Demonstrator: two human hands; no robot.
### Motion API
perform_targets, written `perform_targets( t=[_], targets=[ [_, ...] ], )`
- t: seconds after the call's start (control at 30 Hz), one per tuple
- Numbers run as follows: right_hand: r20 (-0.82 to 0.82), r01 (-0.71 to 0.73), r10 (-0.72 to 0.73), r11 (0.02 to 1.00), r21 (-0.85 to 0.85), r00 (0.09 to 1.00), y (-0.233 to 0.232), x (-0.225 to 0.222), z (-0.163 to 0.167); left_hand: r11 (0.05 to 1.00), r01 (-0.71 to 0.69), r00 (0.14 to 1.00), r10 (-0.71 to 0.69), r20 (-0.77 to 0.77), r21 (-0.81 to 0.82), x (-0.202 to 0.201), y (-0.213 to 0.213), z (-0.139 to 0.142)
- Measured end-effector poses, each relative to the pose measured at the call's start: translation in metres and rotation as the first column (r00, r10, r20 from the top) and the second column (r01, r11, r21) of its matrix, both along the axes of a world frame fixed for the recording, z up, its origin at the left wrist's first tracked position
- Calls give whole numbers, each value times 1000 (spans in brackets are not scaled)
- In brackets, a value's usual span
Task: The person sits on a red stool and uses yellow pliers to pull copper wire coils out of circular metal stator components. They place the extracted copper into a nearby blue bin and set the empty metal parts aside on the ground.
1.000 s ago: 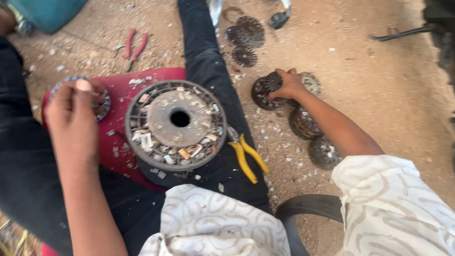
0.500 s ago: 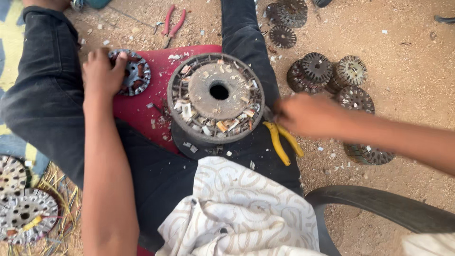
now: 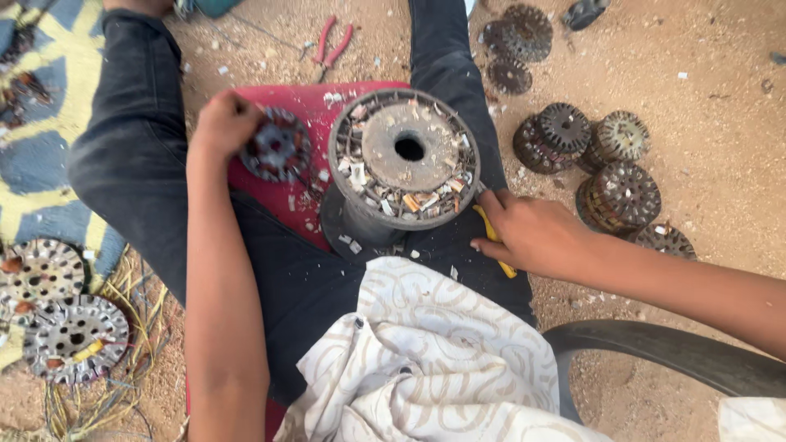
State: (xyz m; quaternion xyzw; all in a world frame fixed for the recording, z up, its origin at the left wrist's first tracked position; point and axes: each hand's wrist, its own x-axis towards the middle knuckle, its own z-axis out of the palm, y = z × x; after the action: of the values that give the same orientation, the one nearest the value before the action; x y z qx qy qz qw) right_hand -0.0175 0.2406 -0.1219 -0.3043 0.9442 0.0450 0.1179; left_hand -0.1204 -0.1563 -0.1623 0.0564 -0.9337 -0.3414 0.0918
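Two bare hands are at work over the person's lap, seen from above. Left hand (image 3: 223, 123) is closed, with the fingers curled on the edge of a small round motor core (image 3: 277, 149), dark with a reddish middle, which lies on a red cushion (image 3: 315, 102) between the legs in dark trousers (image 3: 131, 155). Right hand (image 3: 532, 233) rests on the right thigh and is closed around the yellow handles of a pair of pliers (image 3: 495, 245); only a short yellow piece shows at each side of the fingers, and the head of the tool is hidden.

Between the two hands stands a large round stator (image 3: 405, 160), grey, with a hole in the centre and a ring of slots filled with white and orange scraps. It sits partly on the red cushion and partly on the trousers, just beside the right hand.

On the sandy ground (image 3: 704, 98) to the right, several smaller dark stators (image 3: 618, 192) lie in a group close together, and some flat discs (image 3: 516, 37) lie further away. Red-handled pliers (image 3: 332, 45) lie on the sand near the top. On the left, perforated metal plates (image 3: 74, 336) and bundles of thin wire (image 3: 90, 401) lie beside a blue and yellow mat (image 3: 49, 98). White patterned cloth (image 3: 426, 352) covers the lap at the bottom, and a dark curved chair arm (image 3: 655, 352) shows at the lower right
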Motion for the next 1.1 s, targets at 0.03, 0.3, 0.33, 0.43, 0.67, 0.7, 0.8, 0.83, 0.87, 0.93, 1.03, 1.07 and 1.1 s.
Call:
perform_targets(
  t=[0.03, 0.3, 0.33, 0.43, 0.67, 0.7, 0.8, 0.83, 0.87, 0.93, 1.03, 1.07, 1.1],
  targets=[
    [19, 15, -15, 1000, 6, 1000, 0, -1, 0, 997, 22, 998, -26, 58, 77, 1, 0, 3],
    [26, 15, -16, 1000, 24, 1000, 0, -2, -1, 952, 24, 919, -141, 367, 306, 19, 11, 19],
    [24, 12, -12, 1000, 4, 1000, 1, -2, -1, 938, 14, 925, -144, 350, 347, 19, 12, 18],
    [27, 22, -22, 1000, -8, 999, 1, -2, 0, 936, -28, 943, -92, 319, 352, 17, 13, 11],
    [58, 32, -32, 999, 4, 998, -1, -4, 4, 985, -124, 989, 132, -61, 119, 23, 15, 1],
    [65, 43, -43, 999, 4, 997, -1, -5, 5, 984, -137, 974, 155, -167, 114, 25, 17, 5],
    [93, 80, -81, 997, 16, 992, -1, -6, 6, 989, 17, 795, 78, -602, 150, 34, 22, 29],
    [105, 92, -95, 995, 32, 990, -1, -6, 5, 978, -7, 795, 131, -592, 207, 36, 28, 39],
    [119, 101, -106, 994, 50, 987, -1, -7, 5, 963, -33, 796, 187, -576, 266, 40, 35, 48],
    [139, 103, -112, 992, 71, 984, -1, -7, 4, 952, 172, 689, 68, -721, 255, 49, 50, 64],
    [147, 99, -111, 991, 85, 983, -1, -8, 2, 945, 284, 592, -40, -805, 162, 60, 84, 81],
    [150, 94, -106, 992, 88, 983, -1, -8, 2, 950, 285, 582, -66, -810, 128, 63, 96, 84],
    [159, 97, -113, 990, 104, 981, -1, -8, 2, 961, 259, 598, -83, -797, 94, 67, 106, 86]
  ],
)
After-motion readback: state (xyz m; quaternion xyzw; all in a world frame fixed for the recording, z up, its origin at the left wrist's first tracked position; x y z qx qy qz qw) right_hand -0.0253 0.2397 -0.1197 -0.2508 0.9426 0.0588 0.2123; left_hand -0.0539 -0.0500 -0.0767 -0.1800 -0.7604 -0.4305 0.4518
